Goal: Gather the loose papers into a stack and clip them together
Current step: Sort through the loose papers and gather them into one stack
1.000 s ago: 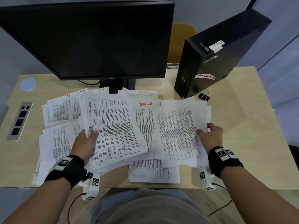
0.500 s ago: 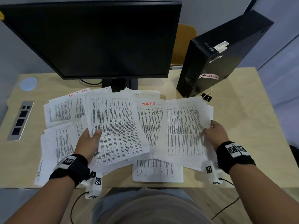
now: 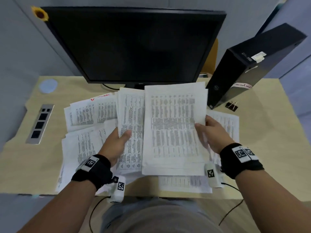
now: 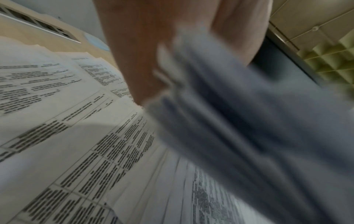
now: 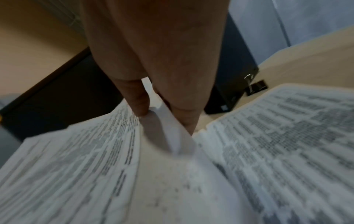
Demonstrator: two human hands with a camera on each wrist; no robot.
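— What have your hands got?

— My left hand (image 3: 116, 145) grips one sheaf of papers (image 3: 131, 125), thumb curled over the printed face and fingers underneath. My right hand (image 3: 212, 132) pinches a second sheaf (image 3: 173, 132) at its right edge, thumb on top. The two sheaves overlap, raised just in front of the monitor (image 3: 133, 44).

— And the rest of the papers?

— Loose sheets (image 3: 87, 115) lie fanned on the worktop (image 3: 269, 148), in front of the monitor and to its left, with more under my right hand.

— The clip?

— The binder clip (image 3: 231, 105) sits on the worktop to the right of the monitor, just beside the black computer case (image 3: 249, 68), untouched.
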